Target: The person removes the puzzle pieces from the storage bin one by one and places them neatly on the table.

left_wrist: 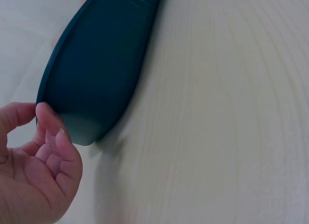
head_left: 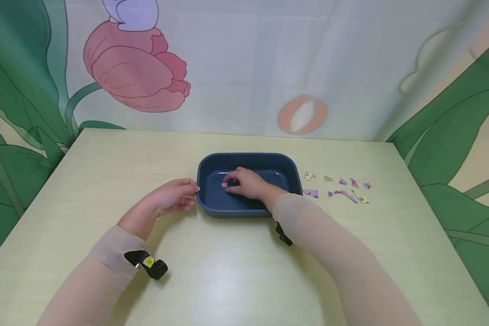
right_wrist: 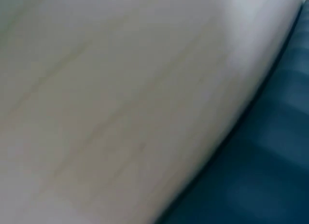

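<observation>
A dark blue rectangular tub (head_left: 248,212) stands on the table. At its left end, my left hand (head_left: 176,195) pinches the rim between thumb and forefinger; the left wrist view shows this hand (left_wrist: 46,161) up close on the tub wall (left_wrist: 96,64). My right hand (head_left: 248,183) reaches inside the tub, its fingers bent and the thumb apart from them. By those fingertips is a small colourful sticker-like cutout (head_left: 224,184); whether a finger touches it is hard to tell. The right wrist view has only the tub's outer side (right_wrist: 260,180), without the hand.
Right of the tub, several small flat cutouts lie in two rough rows, among them a white one (head_left: 309,176), a purple one (head_left: 311,194) and a long curved one (head_left: 345,195). A printed curtain (head_left: 236,68) hangs behind the pale wooden table (head_left: 212,271).
</observation>
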Available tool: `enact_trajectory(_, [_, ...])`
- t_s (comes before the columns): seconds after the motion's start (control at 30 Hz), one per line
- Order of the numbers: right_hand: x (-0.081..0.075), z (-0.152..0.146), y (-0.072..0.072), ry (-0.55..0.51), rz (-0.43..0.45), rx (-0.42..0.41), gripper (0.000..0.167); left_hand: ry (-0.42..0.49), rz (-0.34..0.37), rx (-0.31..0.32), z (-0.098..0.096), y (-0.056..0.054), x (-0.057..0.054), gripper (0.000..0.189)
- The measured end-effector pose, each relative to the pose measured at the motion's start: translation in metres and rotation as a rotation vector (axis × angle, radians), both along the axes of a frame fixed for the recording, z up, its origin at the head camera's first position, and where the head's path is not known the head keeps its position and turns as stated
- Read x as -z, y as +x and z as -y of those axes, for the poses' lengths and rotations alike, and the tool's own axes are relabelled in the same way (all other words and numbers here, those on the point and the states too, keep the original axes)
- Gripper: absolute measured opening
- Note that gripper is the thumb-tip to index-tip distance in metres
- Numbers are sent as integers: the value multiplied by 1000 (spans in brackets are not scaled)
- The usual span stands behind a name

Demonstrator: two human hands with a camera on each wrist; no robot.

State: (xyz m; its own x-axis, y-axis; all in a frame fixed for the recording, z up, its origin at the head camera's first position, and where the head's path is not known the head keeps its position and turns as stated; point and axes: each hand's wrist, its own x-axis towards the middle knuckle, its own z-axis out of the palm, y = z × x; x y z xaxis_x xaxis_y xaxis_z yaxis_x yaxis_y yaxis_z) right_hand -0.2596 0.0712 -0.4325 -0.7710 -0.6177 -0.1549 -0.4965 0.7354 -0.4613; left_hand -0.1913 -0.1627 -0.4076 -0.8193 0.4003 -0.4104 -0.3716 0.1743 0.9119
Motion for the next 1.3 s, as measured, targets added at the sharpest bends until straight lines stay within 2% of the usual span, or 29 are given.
enact_trajectory(0.1, [1, 0, 0, -81, -4, 11, 19, -9, -3, 1, 1, 0, 0, 10])
enact_trajectory(0.17, [0, 0, 0, -96, -24, 4, 16, -11, -7, 2, 1, 0, -1, 11])
enact_trajectory(0.4, [-5, 1, 1, -50, -102, -38, 19, -15, -10, 2, 2, 0, -2, 13])
enact_trajectory(0.53, [-9, -5, 2, -119, -124, -14, 21, -18, -2, 5, 1, 0, -1, 14])
enact_trajectory(0.67, [-14, -17, 5, -205, -143, 22, 22, -10, -2, 18, 0, -1, 0, 12])
enact_trajectory(0.9, [-22, -42, 14, -300, -173, 25, 19, 17, 0, 17, 1, 0, 2, 10])
enact_trajectory(1.07, [-29, -62, 22, -321, -190, 45, 17, 23, -2, 24, 0, 0, 1, 10])
enact_trajectory(1.3, [-40, -92, 28, -320, -169, 93, 16, 16, -6, 21, 0, 0, 0, 11])
